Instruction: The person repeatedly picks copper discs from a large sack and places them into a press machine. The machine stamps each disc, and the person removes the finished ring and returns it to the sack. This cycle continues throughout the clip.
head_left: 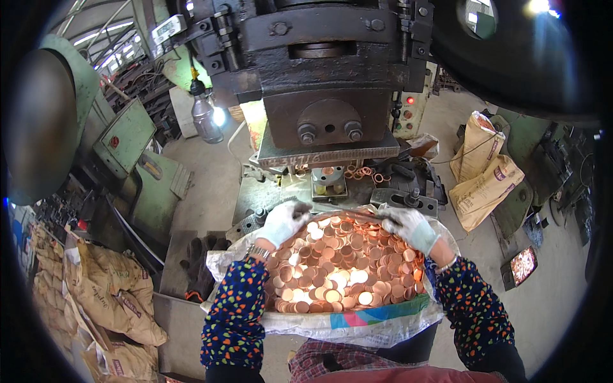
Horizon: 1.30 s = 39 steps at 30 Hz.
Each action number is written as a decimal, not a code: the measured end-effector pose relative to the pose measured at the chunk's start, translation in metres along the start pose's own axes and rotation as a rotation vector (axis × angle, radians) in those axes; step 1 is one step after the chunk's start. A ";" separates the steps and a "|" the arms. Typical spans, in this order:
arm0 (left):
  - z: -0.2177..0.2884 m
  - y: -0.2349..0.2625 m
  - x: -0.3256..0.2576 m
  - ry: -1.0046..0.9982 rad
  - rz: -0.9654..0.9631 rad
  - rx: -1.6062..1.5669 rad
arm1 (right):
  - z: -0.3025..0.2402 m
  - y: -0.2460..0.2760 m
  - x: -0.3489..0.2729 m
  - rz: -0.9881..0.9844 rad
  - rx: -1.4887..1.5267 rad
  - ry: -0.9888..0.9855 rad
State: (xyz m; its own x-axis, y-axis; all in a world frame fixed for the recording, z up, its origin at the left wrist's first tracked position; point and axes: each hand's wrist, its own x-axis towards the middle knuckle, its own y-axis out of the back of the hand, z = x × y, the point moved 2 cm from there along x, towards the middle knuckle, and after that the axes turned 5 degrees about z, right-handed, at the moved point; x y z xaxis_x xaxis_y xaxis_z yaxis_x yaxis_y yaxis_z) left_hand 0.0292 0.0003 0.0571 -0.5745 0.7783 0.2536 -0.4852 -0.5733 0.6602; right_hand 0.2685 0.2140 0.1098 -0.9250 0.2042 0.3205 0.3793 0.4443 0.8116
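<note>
A white woven sack (287,322) with a coloured print lies spread in front of me, heaped with round copper discs (345,268). My left hand (285,223), in a white glove with dark stains, is at the sack's far left edge, fingers curled over it. At the far right edge my right hand (412,228), gloved the same way, has its fingers bent over the rim. Just beyond the sack stands a press with a heavy upper block (329,118). Under that block sits a small lit die (329,182). Several copper rings (364,173) lie beside the die.
A dark glove (204,262) rests on a metal surface at left. Brown paper sacks (115,287) are piled at lower left, and more paper sacks (482,179) stand on the floor at right. A lit work lamp (209,118) hangs left of the press. Green machines (156,191) flank both sides.
</note>
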 end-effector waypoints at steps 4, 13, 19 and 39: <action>-0.021 0.005 -0.061 0.020 -0.225 0.530 | -0.017 -0.011 -0.055 -0.059 0.226 -0.052; -0.039 -0.006 -0.081 0.036 0.001 0.477 | -0.026 -0.041 -0.104 0.012 0.272 -0.209; -0.036 -0.008 -0.079 0.053 0.043 0.341 | -0.028 -0.045 -0.109 -0.008 0.121 -0.147; -0.024 -0.003 -0.073 0.165 -0.131 0.188 | -0.034 -0.045 -0.108 0.002 0.092 -0.136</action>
State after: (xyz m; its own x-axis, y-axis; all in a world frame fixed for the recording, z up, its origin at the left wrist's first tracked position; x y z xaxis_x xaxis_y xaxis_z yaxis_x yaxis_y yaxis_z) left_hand 0.0567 -0.0608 0.0199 -0.6222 0.7813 0.0489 -0.4402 -0.4008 0.8035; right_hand 0.3505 0.1424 0.0555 -0.9147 0.3191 0.2479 0.3877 0.5207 0.7606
